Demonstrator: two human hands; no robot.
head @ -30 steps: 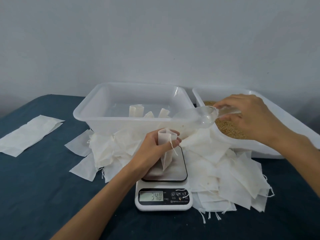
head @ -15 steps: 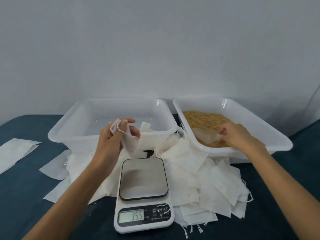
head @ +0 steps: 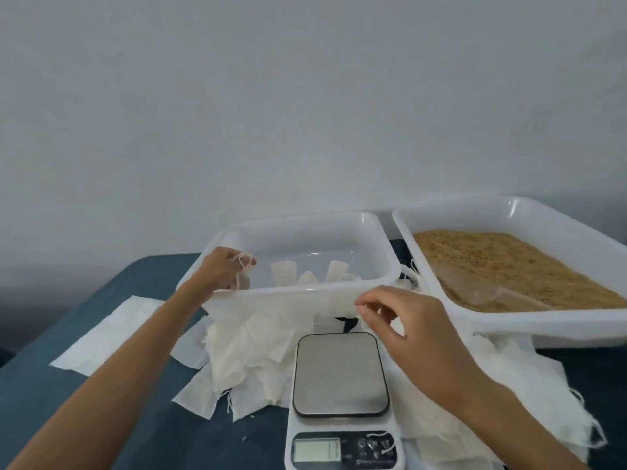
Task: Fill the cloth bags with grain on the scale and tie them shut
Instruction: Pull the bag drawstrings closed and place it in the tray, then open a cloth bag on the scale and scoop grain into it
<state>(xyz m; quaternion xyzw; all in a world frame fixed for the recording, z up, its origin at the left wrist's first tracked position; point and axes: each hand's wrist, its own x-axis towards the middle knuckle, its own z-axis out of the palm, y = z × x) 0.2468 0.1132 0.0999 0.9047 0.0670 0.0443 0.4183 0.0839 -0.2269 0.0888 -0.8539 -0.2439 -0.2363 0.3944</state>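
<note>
The left hand [head: 226, 270] pinches a filled bag [head: 243, 279] over the clear tub [head: 380, 283], which holds three more bags [head: 284, 272]; the right hand [head: 412, 329], fingers loose and holding nothing, hovers above the one scale [head: 340, 374]. Half a second ago the right hand was in the grain tray [head: 509, 329], where the scoop [head: 475, 288] now lies.

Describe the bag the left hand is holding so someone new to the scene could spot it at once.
Find the clear tub behind the scale. At its left rim, the left hand grips a small white cloth bag. Unlike the bags on the tub floor, its string loops over the fingers.
</note>
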